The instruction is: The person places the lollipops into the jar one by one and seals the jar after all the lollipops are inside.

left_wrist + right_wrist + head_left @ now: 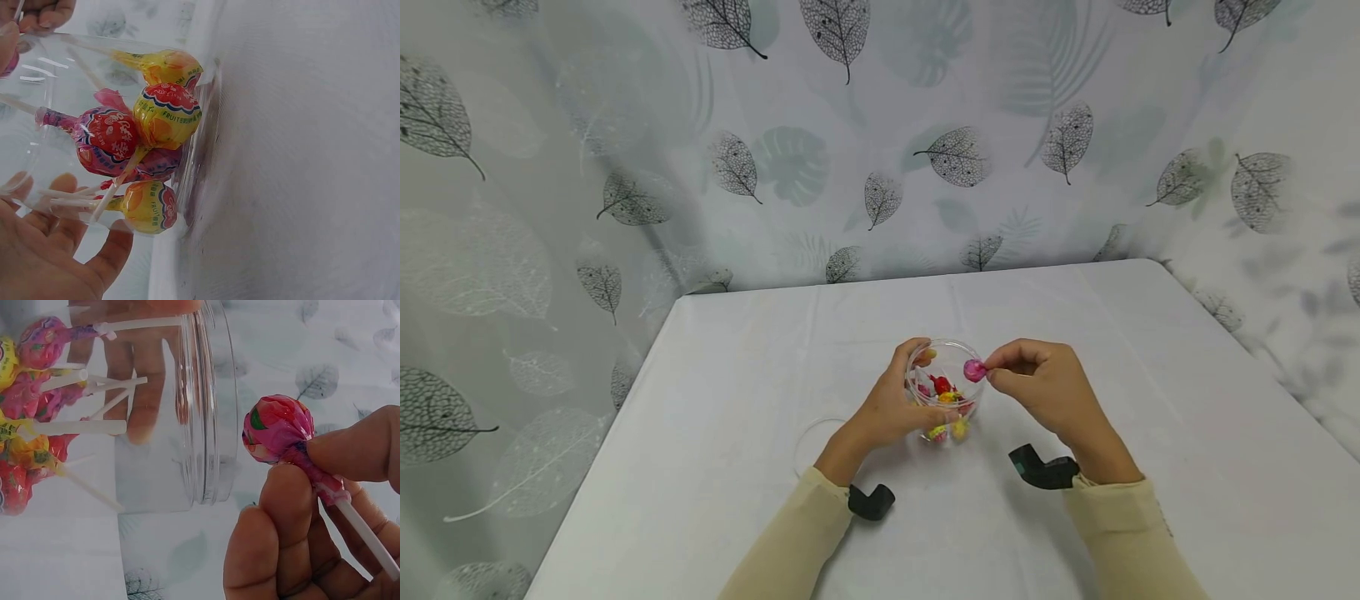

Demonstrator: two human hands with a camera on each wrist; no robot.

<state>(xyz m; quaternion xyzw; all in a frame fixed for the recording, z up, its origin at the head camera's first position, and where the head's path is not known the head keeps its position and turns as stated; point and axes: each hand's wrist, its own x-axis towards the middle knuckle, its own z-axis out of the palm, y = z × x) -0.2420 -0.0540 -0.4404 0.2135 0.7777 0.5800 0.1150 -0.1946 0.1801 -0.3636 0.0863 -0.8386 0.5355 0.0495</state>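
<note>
A clear plastic jar (945, 398) with several wrapped lollipops in its bottom is gripped by my left hand (889, 402), fingers and thumb round its side. In the left wrist view the yellow lollipop (167, 115) and the purple-red lollipop (107, 140) lie against the wall, their white sticks toward the mouth. My right hand (1043, 379) pinches a pink lollipop (278, 428) just below its head, between thumb and fingers. In the right wrist view that lollipop is outside the jar, close by the rim (209, 412), its white stick pointing back over the palm.
A clear round lid (811, 442) lies flat on the white table (737, 375), left of the jar and partly behind the left wrist. Both wrists wear black camera mounts (871, 503). A leaf-patterned curtain (880, 125) surrounds the table's back and sides.
</note>
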